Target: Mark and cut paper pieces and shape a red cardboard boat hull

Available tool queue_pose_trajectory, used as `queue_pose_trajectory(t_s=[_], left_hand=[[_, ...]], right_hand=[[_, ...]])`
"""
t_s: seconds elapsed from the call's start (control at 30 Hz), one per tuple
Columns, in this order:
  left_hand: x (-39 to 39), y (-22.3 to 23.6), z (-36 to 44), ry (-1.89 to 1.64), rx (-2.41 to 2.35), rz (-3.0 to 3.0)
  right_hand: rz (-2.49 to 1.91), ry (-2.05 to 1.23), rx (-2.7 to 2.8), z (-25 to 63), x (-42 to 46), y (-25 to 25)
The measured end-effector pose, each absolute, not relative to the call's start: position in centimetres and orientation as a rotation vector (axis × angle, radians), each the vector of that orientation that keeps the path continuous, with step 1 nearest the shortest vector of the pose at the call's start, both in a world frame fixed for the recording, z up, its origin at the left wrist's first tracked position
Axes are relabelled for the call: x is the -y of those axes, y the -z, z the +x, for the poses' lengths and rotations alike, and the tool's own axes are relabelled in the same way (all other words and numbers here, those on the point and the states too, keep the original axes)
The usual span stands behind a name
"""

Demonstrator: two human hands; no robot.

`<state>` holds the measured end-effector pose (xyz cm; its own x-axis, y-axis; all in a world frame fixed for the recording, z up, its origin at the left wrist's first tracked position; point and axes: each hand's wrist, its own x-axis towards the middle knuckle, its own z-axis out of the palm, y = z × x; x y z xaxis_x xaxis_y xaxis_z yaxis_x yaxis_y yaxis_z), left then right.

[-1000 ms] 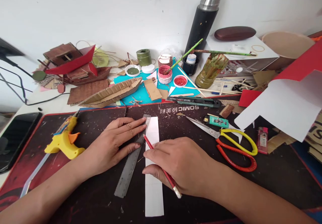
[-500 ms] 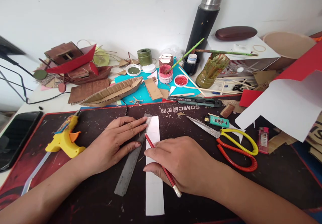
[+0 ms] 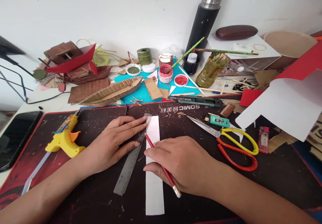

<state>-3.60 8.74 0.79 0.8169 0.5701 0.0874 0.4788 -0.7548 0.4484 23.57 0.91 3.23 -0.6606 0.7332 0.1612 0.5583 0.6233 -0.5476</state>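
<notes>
My left hand [image 3: 114, 145] lies flat with fingers stretched over a grey ruler [image 3: 127, 175], pressing it to the dark mat. The ruler is slanted, and its far end overlaps the left edge of a white paper strip [image 3: 154, 197]. In my right hand [image 3: 181, 163] is a red pencil [image 3: 167, 173], pinched between thumb and fingers. Its tip points away from me and meets the strip's left edge beside the ruler. The eraser end sticks out towards me. Part of the strip is hidden under my right hand.
Scissors [image 3: 237, 147], a lighter [image 3: 263, 140] and a utility knife [image 3: 196, 101] lie to the right. A yellow glue gun [image 3: 65, 140] and a phone [image 3: 17, 140] are on the left. Behind are a cardboard boat hull [image 3: 113, 92], paint pots [image 3: 165, 73] and a black thermos [image 3: 203, 24].
</notes>
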Motion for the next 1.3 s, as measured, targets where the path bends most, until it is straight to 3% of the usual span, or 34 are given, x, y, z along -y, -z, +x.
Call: queue_pose_trajectory(t_s=[0.8,1.3], left_hand=[[-8.6,-0.2,-3.8,-0.304,-0.793,2.624],[-8.6,-0.6,-3.4,-0.315,-0.795,2.627]], right_hand=[[-1.034,-0.637,2.459,23.5,-0.9,-3.0],[-1.223,-0.872,1.837,24.6,-2.2,-3.0]])
